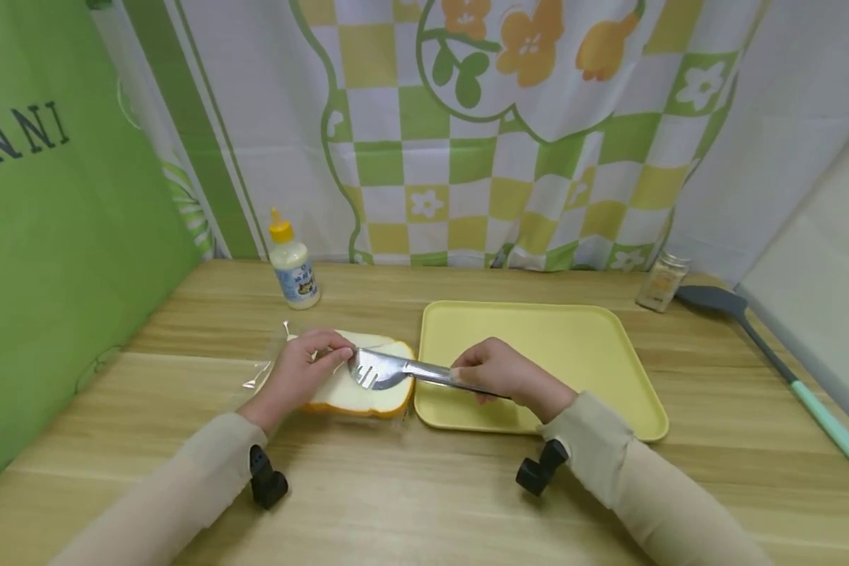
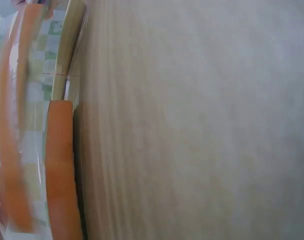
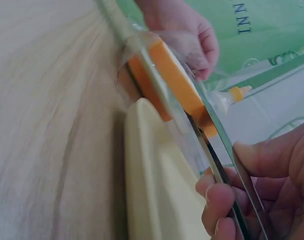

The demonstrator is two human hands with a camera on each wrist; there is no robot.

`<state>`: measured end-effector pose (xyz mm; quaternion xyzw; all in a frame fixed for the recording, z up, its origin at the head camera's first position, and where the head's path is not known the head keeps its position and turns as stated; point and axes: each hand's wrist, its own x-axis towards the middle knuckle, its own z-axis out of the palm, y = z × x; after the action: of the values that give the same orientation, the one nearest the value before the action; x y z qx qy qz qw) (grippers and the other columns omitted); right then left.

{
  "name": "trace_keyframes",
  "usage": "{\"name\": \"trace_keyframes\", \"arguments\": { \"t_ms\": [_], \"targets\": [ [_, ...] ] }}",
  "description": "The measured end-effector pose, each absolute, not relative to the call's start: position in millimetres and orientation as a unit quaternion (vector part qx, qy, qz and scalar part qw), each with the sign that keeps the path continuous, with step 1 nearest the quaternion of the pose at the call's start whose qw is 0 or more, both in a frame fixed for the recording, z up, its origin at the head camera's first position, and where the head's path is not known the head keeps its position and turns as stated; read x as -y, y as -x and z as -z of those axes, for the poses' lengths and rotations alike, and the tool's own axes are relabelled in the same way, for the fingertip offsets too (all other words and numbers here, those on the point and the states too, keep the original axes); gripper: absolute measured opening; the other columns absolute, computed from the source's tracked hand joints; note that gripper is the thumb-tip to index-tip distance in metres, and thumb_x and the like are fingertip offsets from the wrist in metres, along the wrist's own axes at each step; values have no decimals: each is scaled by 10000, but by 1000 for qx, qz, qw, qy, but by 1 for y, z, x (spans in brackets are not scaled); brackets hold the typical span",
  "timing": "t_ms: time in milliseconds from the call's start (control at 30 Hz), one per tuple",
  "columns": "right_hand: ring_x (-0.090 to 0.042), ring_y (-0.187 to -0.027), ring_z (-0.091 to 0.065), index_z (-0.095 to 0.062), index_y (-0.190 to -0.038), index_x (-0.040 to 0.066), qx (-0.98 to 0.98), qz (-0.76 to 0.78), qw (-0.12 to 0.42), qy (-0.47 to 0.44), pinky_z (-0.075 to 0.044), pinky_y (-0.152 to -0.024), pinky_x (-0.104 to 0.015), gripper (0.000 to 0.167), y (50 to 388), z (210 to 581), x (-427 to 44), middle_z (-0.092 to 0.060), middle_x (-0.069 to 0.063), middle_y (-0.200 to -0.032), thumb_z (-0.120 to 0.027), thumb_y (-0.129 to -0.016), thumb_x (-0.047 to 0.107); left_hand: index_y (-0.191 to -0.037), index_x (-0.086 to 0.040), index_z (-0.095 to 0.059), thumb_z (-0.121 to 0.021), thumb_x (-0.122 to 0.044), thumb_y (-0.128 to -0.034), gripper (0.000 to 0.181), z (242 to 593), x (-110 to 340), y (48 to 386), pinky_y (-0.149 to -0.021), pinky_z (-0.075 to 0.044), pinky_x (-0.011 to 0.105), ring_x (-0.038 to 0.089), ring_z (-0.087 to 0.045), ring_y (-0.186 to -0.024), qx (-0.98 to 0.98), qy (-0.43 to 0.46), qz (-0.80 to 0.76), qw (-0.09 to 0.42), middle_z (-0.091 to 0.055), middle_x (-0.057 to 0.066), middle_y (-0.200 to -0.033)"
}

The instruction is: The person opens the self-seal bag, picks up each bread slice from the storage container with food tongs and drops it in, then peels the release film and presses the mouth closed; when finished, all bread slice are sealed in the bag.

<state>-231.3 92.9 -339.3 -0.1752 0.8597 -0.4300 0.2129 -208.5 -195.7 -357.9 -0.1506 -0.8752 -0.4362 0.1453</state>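
Observation:
Metal tongs point(image 1: 424, 371) with a slotted end lie across white bread slices with an orange crust point(image 1: 347, 397), which sit on clear plastic wrap. The right hand point(image 1: 502, 373) grips the tongs' arms over the yellow tray; in the right wrist view the right hand point(image 3: 267, 185) has its thumb on one arm and fingers on the other. At the tongs' slotted end, the left hand point(image 1: 307, 373) has its thumb and forefinger pinched together above the bread. The left wrist view shows two orange crust edges point(image 2: 61, 165), one above the table.
The yellow tray point(image 1: 580, 338) lies right of the bread. Behind the bread stands a bottle with a yellow cap point(image 1: 295, 271). A small glass jar point(image 1: 663, 283) and a spatula with a mint handle point(image 1: 828, 424) are at the right. A patterned cloth point(image 1: 467, 181) hangs behind.

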Motion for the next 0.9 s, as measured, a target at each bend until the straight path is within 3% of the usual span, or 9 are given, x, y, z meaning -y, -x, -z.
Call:
{"name": "trace_keyframes", "arguments": {
  "t_ms": [200, 500, 900],
  "targets": [
    [-113, -449, -454, -680, -1006, -22, -855, 441, 209, 176, -363, -446, -234, 208, 232, 341, -87, -595, -86, -646, -554, -907, 111, -855, -20, -712, -650, -41, -847, 66, 359, 195, 209, -873, -458, 389, 220, -587, -922, 867, 143, 455, 146, -673, 102, -919],
    [-114, -459, -467, -684, -994, -28, -849, 455, 215, 160, -404, -453, -239, 196, 233, 339, -78, -609, -88, -667, -571, -894, 97, -833, -32, -715, -669, -41, -830, 47, 357, 193, 209, -849, -458, 322, 194, -586, -899, 867, 138, 451, 157, -675, 88, -903],
    [-117, -450, -474, -696, -960, -12, -836, 471, 239, 151, -422, -464, -238, 176, 240, 340, -61, -591, -69, -626, -577, -884, 94, -845, -30, -708, -676, -50, -825, 43, 352, 196, 209, -860, -453, 400, 249, -586, -930, 885, 134, 413, 168, -649, 99, -939]
  ]
}}
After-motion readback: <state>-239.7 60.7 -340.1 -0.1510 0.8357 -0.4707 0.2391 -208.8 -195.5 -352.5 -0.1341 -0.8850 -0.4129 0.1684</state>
